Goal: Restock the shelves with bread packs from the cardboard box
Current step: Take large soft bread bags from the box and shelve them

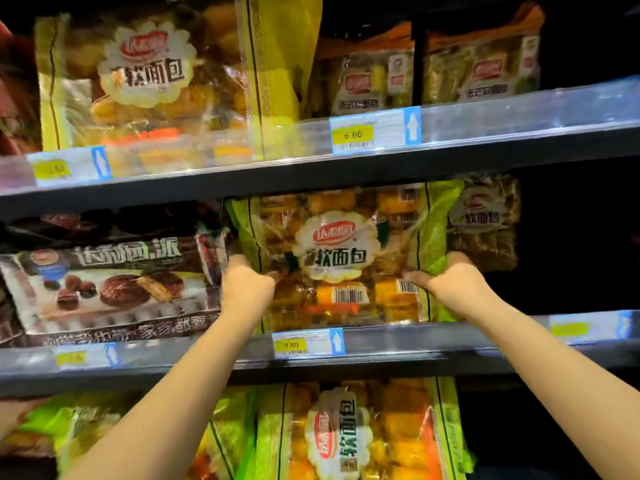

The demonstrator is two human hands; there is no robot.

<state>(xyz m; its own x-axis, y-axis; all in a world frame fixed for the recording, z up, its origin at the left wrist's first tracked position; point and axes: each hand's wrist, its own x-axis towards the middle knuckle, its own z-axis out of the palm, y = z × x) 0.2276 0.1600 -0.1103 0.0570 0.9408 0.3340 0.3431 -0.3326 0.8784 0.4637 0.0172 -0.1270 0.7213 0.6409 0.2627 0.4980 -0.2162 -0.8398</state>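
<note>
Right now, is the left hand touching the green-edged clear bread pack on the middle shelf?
Touching. The head view shows the left hand gripping the left edge of the green-edged clear bread pack, its fingers pressed on the plastic.

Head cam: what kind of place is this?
Most likely a shop or supermarket aisle. Tiered shelves carry yellow price tags on clear rails, stocked with packaged bread. Both hands, left and right, hold a bread pack at the middle shelf.

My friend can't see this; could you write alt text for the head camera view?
Both hands, left hand and right hand, hold a green-edged bread pack upright on the middle shelf, beside a chocolate pie pack.
</note>
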